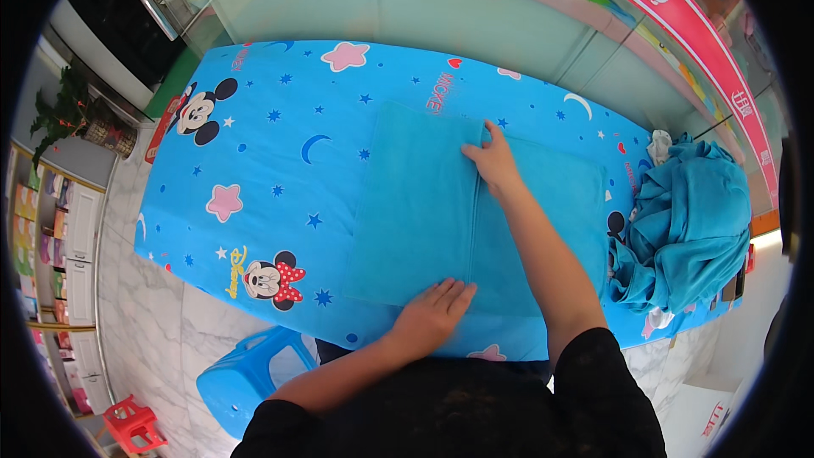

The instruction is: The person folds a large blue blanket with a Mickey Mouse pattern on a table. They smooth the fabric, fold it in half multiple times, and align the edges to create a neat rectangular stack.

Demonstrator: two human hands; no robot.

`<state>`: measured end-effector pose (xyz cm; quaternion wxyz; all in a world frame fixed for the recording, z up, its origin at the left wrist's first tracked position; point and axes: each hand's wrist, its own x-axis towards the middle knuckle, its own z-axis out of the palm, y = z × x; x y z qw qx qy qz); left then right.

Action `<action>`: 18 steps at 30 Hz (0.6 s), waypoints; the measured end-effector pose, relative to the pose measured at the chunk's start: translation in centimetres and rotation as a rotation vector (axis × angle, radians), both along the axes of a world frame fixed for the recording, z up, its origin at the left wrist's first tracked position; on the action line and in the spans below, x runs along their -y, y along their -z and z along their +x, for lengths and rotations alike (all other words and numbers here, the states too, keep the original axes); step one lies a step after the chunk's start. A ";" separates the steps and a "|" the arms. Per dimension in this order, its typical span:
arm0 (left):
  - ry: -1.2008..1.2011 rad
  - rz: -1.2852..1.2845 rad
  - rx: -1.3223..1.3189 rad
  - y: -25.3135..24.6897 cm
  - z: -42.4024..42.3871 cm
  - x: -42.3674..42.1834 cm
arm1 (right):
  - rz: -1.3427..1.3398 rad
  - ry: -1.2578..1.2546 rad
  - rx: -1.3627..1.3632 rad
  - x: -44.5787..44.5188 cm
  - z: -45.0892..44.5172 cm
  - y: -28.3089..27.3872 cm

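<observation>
A teal cloth (413,203) lies spread on a table covered with a blue cartoon-print cloth (254,203). Part of the teal cloth is folded over, its edge running down the middle. My left hand (435,312) rests flat at the near end of that edge, fingers together. At the far end of the same edge is my right hand (493,156), thumb and forefinger spread at the corner; whether it pinches the fabric I cannot tell. A crumpled heap of teal cloth (693,222) sits at the table's right end.
Glass panels (394,6) stand along the table's far side. A blue plastic stool (248,381) is beside the near edge, left of me. Farther left are a red stool (133,423), a potted plant (108,130) and shelves with packages. Dark items lie near the heap.
</observation>
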<state>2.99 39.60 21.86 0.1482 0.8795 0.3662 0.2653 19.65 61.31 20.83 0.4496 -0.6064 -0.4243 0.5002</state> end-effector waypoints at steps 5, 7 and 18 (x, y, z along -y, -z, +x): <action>-0.001 0.061 0.012 -0.9 0.7 0.2 | 0.114 0.013 0.149 -1.1 2.0 0.6; 0.025 0.052 0.013 -1.5 1.3 0.4 | 0.127 0.038 0.220 -0.9 2.8 0.9; 0.054 0.194 -0.079 1.1 2.9 0.8 | 0.166 0.096 0.533 -0.6 4.5 1.4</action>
